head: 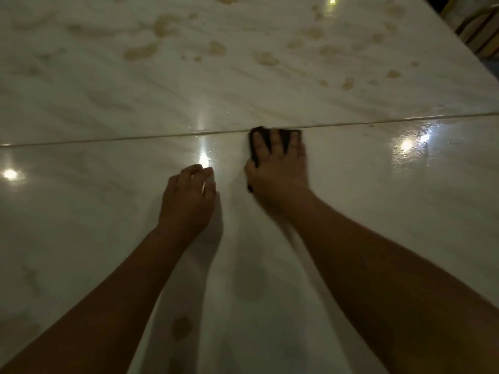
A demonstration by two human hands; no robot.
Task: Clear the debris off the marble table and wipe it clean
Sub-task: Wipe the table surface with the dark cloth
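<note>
The white marble table (pixel 108 109) fills the view, glossy and wet-looking on the near side. A thin seam (pixel 135 138) crosses it from left to right. My right hand (pixel 278 168) presses a dark cloth (pixel 255 139) flat onto the marble right at the seam, fingers spread over it. My left hand (pixel 189 198) rests on the table just left of it, fingers loosely bent and holding nothing. Beyond the seam, several tan stains (pixel 266 59) are scattered across the far half.
A wooden chair (pixel 478 31) shows past the table's far right edge. Bright light reflections lie on the near half, and a faint tan mark (pixel 181 327) sits between my forearms.
</note>
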